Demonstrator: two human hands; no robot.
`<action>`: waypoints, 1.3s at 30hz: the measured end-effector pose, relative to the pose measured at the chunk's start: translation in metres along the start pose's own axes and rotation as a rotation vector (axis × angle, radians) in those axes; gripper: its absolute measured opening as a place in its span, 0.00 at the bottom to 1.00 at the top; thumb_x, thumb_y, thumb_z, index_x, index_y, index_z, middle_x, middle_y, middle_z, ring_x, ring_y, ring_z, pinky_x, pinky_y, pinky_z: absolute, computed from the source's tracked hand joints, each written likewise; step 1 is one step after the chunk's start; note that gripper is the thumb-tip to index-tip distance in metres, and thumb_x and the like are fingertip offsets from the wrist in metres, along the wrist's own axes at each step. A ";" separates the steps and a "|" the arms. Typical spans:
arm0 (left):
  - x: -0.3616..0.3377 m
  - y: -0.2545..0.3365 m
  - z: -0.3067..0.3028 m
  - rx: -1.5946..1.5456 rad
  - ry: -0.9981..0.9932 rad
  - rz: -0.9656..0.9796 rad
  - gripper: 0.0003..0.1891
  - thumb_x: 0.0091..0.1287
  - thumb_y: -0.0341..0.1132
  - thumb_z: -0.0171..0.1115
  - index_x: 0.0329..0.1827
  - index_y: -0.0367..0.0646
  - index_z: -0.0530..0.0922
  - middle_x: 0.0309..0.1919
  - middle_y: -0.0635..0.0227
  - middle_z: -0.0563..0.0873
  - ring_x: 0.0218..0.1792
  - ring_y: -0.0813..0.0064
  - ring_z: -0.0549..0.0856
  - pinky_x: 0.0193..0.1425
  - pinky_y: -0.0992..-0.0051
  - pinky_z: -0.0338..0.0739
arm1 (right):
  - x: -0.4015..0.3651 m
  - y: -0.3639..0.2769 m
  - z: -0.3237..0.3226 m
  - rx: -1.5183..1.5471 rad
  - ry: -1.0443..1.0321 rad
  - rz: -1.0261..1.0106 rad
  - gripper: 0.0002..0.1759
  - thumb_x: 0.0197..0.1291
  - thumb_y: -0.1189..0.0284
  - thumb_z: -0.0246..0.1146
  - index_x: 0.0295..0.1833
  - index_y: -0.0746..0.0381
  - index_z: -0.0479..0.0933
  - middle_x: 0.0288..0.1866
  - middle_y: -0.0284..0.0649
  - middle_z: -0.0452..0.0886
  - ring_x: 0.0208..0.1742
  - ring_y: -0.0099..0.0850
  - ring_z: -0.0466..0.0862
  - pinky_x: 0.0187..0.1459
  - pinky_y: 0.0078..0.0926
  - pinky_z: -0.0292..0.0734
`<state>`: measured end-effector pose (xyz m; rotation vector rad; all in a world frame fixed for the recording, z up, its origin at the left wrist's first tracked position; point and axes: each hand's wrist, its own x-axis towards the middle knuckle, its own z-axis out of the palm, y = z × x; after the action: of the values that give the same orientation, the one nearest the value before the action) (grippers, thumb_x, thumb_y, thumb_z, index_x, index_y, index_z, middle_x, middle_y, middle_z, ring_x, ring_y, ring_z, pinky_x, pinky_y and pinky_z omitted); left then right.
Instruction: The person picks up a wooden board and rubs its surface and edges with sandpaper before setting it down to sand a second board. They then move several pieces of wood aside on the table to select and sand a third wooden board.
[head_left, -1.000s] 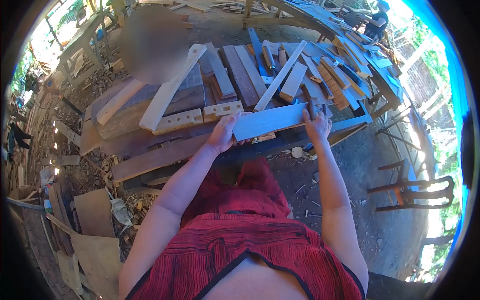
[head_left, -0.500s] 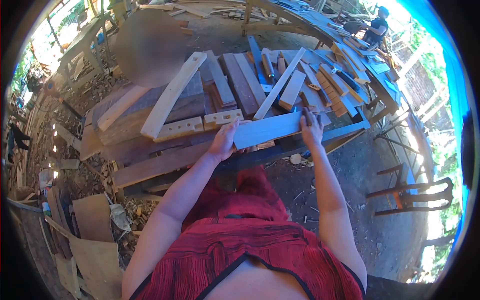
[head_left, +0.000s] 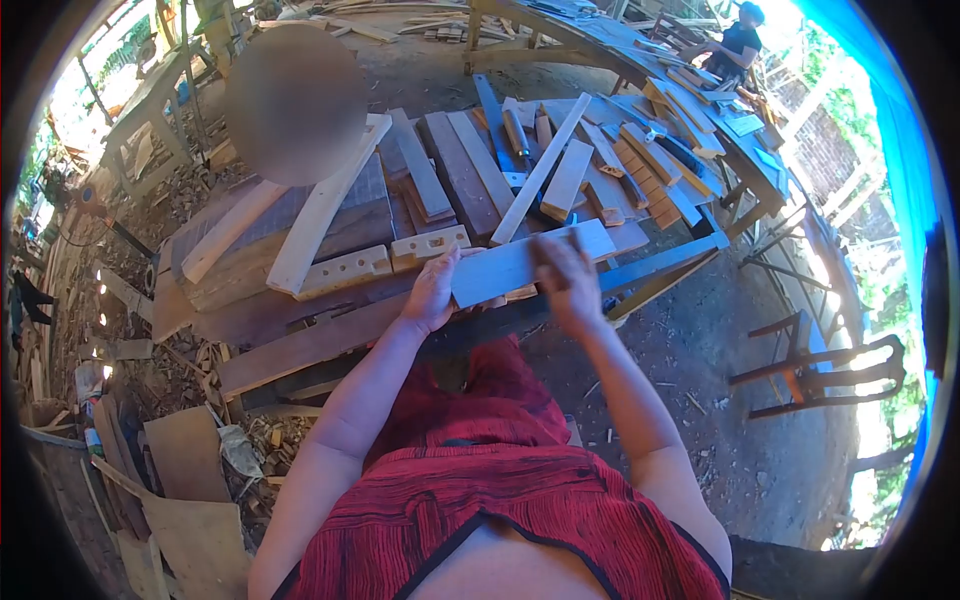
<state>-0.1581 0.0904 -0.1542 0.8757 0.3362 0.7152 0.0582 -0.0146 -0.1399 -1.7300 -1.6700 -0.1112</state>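
Observation:
My left hand (head_left: 435, 290) is closed around the left end of a smooth, pale wooden board (head_left: 495, 271), thumb on top. The board is held over the bench's near edge, its right end tilted up. Across the middle of its upper face lies my right hand (head_left: 568, 280), blurred by motion. Its fingers are bent, with something dark at them that I cannot make out. Just beyond the board lie two wooden pieces with holes, the mortised block (head_left: 430, 245) and the longer block (head_left: 343, 272).
Wood strips, a long pale plank (head_left: 330, 205) and a chisel-like tool (head_left: 516, 132) cover the workbench (head_left: 300, 340). A dark wooden chair frame (head_left: 820, 365) lies at right. Scrap sheets (head_left: 190, 450) lean at lower left. A person (head_left: 735, 45) sits at the far right; another figure is blurred out.
My right hand has slid left along the board, from its right end to its middle. My left hand keeps its hold. The whole view has shifted slightly.

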 end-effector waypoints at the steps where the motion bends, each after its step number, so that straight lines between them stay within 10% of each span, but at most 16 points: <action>1: -0.002 0.002 0.001 0.033 -0.021 -0.003 0.29 0.77 0.52 0.39 0.61 0.34 0.73 0.48 0.59 0.83 0.40 0.71 0.85 0.39 0.71 0.82 | 0.000 0.032 -0.001 -0.116 0.045 0.055 0.23 0.63 0.65 0.61 0.65 0.51 0.74 0.62 0.41 0.77 0.70 0.39 0.69 0.71 0.44 0.55; 8: 0.000 -0.001 -0.004 0.082 -0.033 -0.011 0.30 0.77 0.55 0.37 0.61 0.36 0.74 0.44 0.62 0.84 0.33 0.73 0.83 0.29 0.73 0.77 | 0.001 0.092 -0.001 -0.232 0.054 0.472 0.25 0.69 0.55 0.52 0.69 0.46 0.69 0.68 0.42 0.71 0.73 0.44 0.64 0.70 0.50 0.52; 17: 0.001 -0.005 0.003 -0.095 0.048 0.058 0.30 0.77 0.55 0.38 0.62 0.35 0.72 0.50 0.60 0.83 0.45 0.71 0.85 0.44 0.72 0.83 | -0.014 -0.099 0.014 0.046 -0.098 -0.216 0.28 0.60 0.65 0.63 0.67 0.54 0.71 0.63 0.41 0.76 0.67 0.39 0.73 0.71 0.49 0.53; 28: 0.000 0.003 -0.001 0.031 -0.012 -0.059 0.34 0.76 0.59 0.35 0.62 0.36 0.72 0.42 0.61 0.84 0.31 0.71 0.84 0.30 0.74 0.78 | 0.020 0.092 -0.005 -0.239 0.053 0.436 0.23 0.68 0.57 0.54 0.66 0.50 0.72 0.64 0.39 0.76 0.70 0.38 0.69 0.71 0.44 0.52; 39: 0.005 -0.014 -0.011 -0.161 0.149 -0.028 0.30 0.75 0.58 0.39 0.60 0.39 0.73 0.49 0.61 0.82 0.48 0.71 0.84 0.47 0.72 0.82 | -0.003 -0.088 0.018 0.087 -0.136 -0.190 0.27 0.61 0.62 0.63 0.66 0.54 0.73 0.64 0.42 0.75 0.69 0.40 0.71 0.70 0.45 0.55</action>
<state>-0.1544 0.0943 -0.1720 0.6657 0.4167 0.7721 -0.0288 -0.0154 -0.1173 -1.5413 -1.9084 -0.0086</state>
